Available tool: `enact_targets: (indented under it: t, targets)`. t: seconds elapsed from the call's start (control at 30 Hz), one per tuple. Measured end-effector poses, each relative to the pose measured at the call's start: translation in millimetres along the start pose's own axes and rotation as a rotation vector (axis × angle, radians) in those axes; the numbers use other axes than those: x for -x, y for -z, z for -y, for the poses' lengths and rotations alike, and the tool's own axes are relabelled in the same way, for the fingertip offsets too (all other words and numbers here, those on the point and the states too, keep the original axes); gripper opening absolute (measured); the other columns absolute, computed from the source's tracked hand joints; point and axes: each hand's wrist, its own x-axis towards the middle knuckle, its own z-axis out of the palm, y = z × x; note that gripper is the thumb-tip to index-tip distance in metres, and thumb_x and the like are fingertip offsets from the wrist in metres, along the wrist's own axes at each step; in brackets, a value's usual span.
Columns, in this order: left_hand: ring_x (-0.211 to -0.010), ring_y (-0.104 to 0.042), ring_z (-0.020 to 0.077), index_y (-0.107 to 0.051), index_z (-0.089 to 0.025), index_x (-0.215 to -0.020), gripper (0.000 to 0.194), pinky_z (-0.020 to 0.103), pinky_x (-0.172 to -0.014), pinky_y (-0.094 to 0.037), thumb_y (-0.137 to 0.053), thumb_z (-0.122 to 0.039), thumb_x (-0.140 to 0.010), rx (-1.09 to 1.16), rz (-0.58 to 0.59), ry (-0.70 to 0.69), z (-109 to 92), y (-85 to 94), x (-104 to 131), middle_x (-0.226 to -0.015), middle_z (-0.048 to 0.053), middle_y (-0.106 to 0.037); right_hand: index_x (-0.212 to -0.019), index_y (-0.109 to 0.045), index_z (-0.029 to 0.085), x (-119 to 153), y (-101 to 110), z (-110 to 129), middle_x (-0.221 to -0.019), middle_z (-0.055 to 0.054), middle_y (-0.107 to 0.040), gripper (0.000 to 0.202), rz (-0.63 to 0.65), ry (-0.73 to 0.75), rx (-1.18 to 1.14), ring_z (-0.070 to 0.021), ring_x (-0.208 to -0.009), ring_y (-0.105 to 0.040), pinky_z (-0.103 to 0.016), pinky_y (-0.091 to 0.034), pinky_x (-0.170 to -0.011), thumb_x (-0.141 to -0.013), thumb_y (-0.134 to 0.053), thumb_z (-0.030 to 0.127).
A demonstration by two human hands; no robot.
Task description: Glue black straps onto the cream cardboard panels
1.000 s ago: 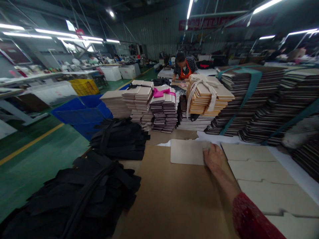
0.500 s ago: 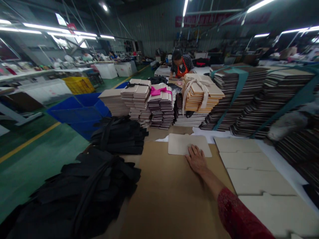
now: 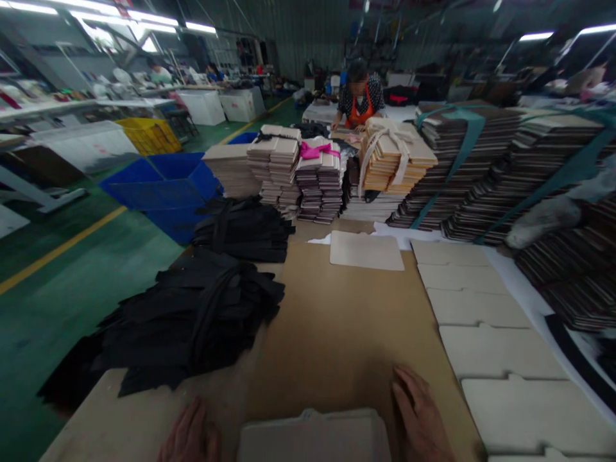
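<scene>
My left hand [image 3: 190, 433] is at the bottom edge of the view, left of a small stack of beige panels [image 3: 315, 443]. Its fingers are stretched out and hold nothing. On the stack's other side, my right hand [image 3: 419, 416] rests near the brown board [image 3: 346, 333], thumb and fingers apart, with nothing in them. The stack is partly cut off by the frame. A single beige panel with rounded corners [image 3: 366, 250] lies flat at the board's far end. Along the right runs an overlapping row of similar beige panels [image 3: 500, 350].
Piles of black fabric strips [image 3: 192, 321] lie along the left. Tied stacks of panels [image 3: 317, 186] stand at the back, and taller strapped stacks [image 3: 457, 167] at the right. A blue bin [image 3: 163, 192] stands on the floor. A person in an orange apron [image 3: 360, 106] works beyond.
My right hand has left the far panel and come back toward me. My left hand and the small panel stack have come into view at the bottom. The view has tilted down.
</scene>
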Motion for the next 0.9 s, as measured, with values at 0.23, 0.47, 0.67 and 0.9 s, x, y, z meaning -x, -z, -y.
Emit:
enact_targets:
  t: [0.23, 0.47, 0.67, 0.9]
  targets:
    - [-0.133, -0.048, 0.0318, -0.056, -0.009, -0.133, 0.045, 0.048, -0.112, -0.034, -0.041, -0.028, -0.095, -0.034, 0.022, -0.029, -34.1, 26.3, 1.6, -0.142, 0.017, -0.055, -0.117, -0.066, 0.023, 68.9, 27.6, 51.9, -0.123, -0.01, -0.066, 0.045, 0.338, -0.238, -0.144, -0.0244, -0.113, -0.062, -0.041, -0.049, -0.102, -0.09, -0.046, 0.054]
    - [-0.133, -0.048, 0.0314, -0.057, -0.011, -0.133, 0.043, 0.046, -0.111, -0.035, -0.044, -0.027, -0.094, -0.013, -0.031, -0.063, -24.1, 18.1, 6.3, -0.14, 0.016, -0.057, -0.125, -0.059, 0.02, 85.1, 4.8, 47.3, -0.122, -0.013, -0.06, 0.054, 0.168, -0.145, -0.037, -0.0278, -0.112, -0.06, -0.046, -0.049, -0.099, -0.084, -0.055, 0.055]
    - [-0.134, -0.048, 0.0306, -0.055, -0.014, -0.135, 0.044, 0.047, -0.111, -0.035, -0.045, -0.025, -0.093, -0.024, -0.029, -0.058, -24.3, 17.5, 6.9, -0.142, 0.015, -0.056, -0.107, -0.067, 0.018, 91.3, 0.5, 44.0, -0.111, -0.014, -0.061, 0.041, -0.022, 0.069, 0.003, -0.0275, -0.105, -0.059, -0.046, -0.051, -0.093, -0.087, -0.058, 0.052]
    - [-0.133, -0.05, 0.0307, -0.056, -0.013, -0.134, 0.045, 0.046, -0.11, -0.038, -0.043, -0.027, -0.093, -0.047, -0.017, -0.061, -20.2, 17.7, 5.5, -0.14, 0.015, -0.058, -0.08, -0.063, 0.022, 88.9, 10.9, 53.7, -0.092, -0.009, -0.071, 0.028, 0.117, -0.069, -0.301, -0.0219, -0.086, -0.067, -0.034, -0.055, -0.076, -0.086, -0.061, 0.049]
